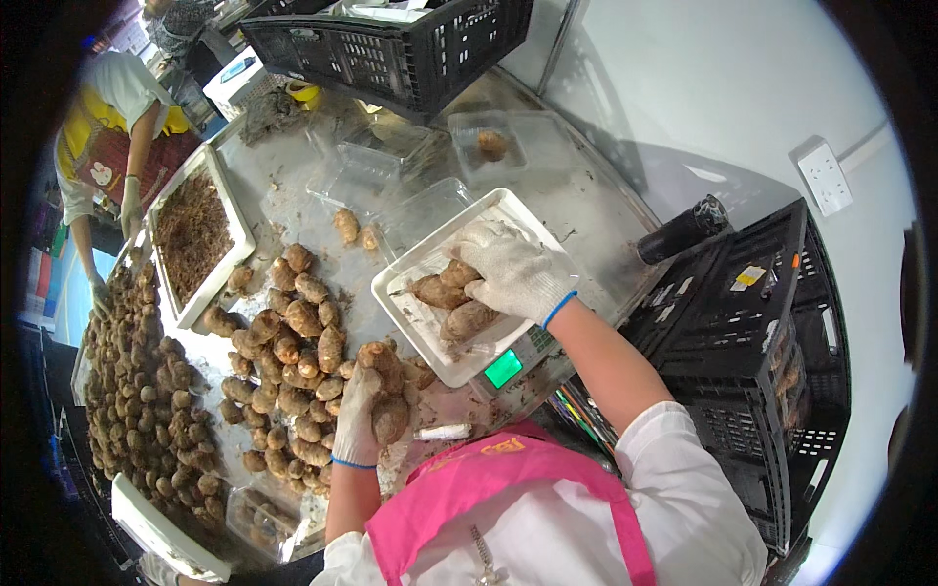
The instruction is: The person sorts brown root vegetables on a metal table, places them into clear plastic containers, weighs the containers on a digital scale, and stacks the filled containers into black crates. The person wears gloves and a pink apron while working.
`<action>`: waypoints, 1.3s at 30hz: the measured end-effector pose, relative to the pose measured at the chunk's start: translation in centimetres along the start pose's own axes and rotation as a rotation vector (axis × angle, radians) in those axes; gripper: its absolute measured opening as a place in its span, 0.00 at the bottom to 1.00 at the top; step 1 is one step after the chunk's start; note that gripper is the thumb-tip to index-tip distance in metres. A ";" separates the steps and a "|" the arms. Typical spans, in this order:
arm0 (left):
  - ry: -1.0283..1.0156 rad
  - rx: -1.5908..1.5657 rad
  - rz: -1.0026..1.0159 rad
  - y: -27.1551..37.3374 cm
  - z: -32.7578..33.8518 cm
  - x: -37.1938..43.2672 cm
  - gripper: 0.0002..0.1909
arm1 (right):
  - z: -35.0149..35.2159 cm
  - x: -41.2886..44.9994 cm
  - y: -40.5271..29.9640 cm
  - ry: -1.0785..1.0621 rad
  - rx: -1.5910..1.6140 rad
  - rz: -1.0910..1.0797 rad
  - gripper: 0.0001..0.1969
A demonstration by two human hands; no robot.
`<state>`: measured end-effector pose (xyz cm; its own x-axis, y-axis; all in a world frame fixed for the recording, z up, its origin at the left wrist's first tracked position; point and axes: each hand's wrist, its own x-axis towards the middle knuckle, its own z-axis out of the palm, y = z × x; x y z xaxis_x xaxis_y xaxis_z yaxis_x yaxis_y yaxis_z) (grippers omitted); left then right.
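My right hand [513, 271], in a white knit glove with a blue cuff, is in a white plastic tray [386, 284], its fingers curled against the brown taro corms [469, 321] there; its grip on one is unclear. The tray rests on a digital scale with a lit green display [503, 369]. Left of the tray, my gloved left hand [359, 421] holds taro corms [390, 417] near the table's front edge. A loose pile of taro corms [286, 351] lies beside that hand. Under the upper side of the tray is a clear plastic container [440, 212].
A larger heap of small corms [139, 388] covers the left side. Behind it a co-worker's gloved hands [130, 209] are near a tray of brown debris [194, 234]. Black crates stand at the top [410, 62] and right [722, 366]. A black roll [681, 231] lies by the wall.
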<state>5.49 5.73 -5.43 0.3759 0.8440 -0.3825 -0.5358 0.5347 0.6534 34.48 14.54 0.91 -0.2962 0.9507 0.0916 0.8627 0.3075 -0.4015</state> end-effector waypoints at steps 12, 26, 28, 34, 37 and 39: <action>0.098 -0.060 0.066 1.4 -0.8 2.7 0.32 | -0.8 -2.9 -3.0 -0.010 0.171 0.228 0.27; 0.065 -0.074 -0.045 6.0 -0.7 14.1 0.24 | 2.8 -4.8 -3.5 0.121 0.086 0.085 0.27; 0.082 -0.113 -0.031 6.0 0.2 14.7 0.24 | 2.6 -4.5 -3.9 0.062 0.050 0.080 0.28; -0.029 -0.163 -0.013 6.7 0.7 15.6 0.24 | 2.5 -5.1 -2.6 0.275 0.096 0.307 0.31; 0.017 -0.197 0.029 7.3 2.8 15.1 0.24 | 1.9 -5.0 -2.5 0.222 0.136 0.432 0.31; 0.013 -0.176 0.063 7.7 3.8 14.7 0.24 | 1.4 -4.0 -3.0 0.148 0.092 0.401 0.32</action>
<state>9.79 22.12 -3.49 0.3286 0.8758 -0.3535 -0.6826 0.4789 0.5520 32.53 9.78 0.51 0.1229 0.9917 0.0388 0.8551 -0.0860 -0.5113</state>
